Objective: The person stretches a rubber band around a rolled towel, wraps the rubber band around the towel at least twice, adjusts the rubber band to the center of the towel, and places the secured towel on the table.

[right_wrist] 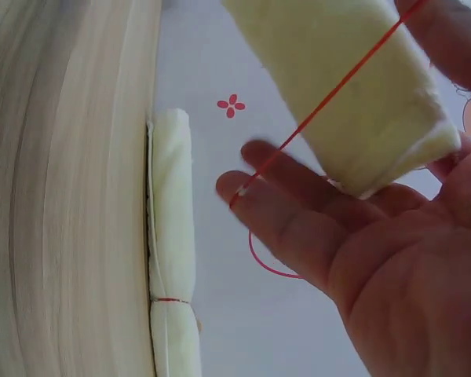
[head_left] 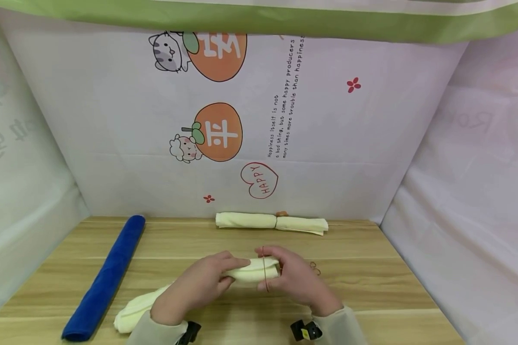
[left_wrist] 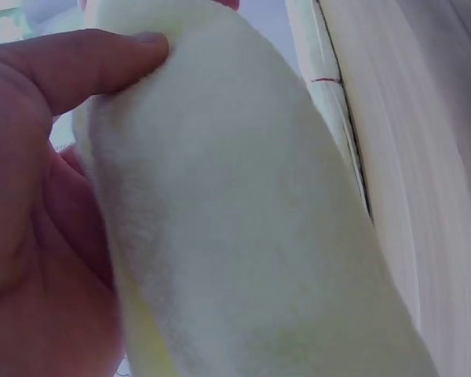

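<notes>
A rolled cream towel (head_left: 251, 272) runs slantwise behind my left forearm, its near end lying at the lower left of the head view. My left hand (head_left: 198, 282) grips the roll close to its right end, thumb on top, as the left wrist view also shows. Spread fingers and thumb of my right hand (head_left: 300, 278) stretch a thin red rubber band (head_left: 264, 270) across that end. In the right wrist view the band (right_wrist: 341, 84) runs taut from the fingertips to the thumb, passing over the towel (right_wrist: 361, 102).
Against the back wall lies another rolled cream towel (head_left: 246, 220), tied with a red band. A rolled blue towel (head_left: 105, 282) lies along the left. Loose rubber bands (head_left: 314, 268) rest on the wooden table (head_left: 371, 287) beyond my right hand. Printed white cloth (head_left: 336, 143) encloses the table.
</notes>
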The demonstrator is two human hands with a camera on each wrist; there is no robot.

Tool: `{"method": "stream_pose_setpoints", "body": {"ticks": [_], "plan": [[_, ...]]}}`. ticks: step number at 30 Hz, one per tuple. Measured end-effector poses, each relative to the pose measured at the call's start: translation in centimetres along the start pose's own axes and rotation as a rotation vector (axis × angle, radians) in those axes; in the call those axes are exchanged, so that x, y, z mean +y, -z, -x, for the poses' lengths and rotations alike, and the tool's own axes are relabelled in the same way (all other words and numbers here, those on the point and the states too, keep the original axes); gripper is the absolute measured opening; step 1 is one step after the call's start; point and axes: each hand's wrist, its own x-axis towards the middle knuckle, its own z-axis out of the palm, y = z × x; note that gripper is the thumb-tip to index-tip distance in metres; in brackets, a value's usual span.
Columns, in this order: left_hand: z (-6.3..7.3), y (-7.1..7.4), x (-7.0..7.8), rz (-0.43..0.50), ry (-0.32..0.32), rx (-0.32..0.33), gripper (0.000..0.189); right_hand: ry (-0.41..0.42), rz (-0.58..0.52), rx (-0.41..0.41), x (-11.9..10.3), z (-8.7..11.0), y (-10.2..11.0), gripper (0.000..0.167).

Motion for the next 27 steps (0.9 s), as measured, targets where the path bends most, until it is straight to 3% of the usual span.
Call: {"method": "stream_pose_setpoints", "body": {"ticks": [5, 11, 15, 18, 21, 25, 27], "plan": [[0.0, 0.0, 0.2, 0.001, -0.018, 0.023, 0.044, -0.001, 0.019, 0.052, 0.0, 0.0, -0.3, 0.062], [-0.2, -0.1, 1.0, -0.001, -0.024, 0.056, 0.050, -0.013, 0.030, 0.117, 0.0, -0.1, -0.6, 0.034], [-0.6, -0.8, 2.2, -0.031, -0.076, 0.086, 0.062, -0.017, 0.041, 0.117, -0.5, 0.0, -0.8, 0.025], [-0.8, -1.5, 2.6, -0.051, -0.140, 0.154, 0.064, -0.012, 0.053, 0.098, -0.9, 0.1, -1.0, 0.025], [-0.9, -1.8, 2.6, -0.067, -0.202, 0.240, 0.054, -0.005, 0.033, 0.081, -1.2, 0.1, -1.2, 0.030], [-1.1, -1.7, 2.5, -0.064, -0.284, 0.327, 0.039, -0.001, 0.005, 0.052, -1.5, 0.2, -1.2, 0.045], [-1.1, -1.6, 2.5, -0.034, -0.292, 0.363, 0.033, 0.003, 0.008, 0.029, -1.7, 0.2, -1.2, 0.052]]}}
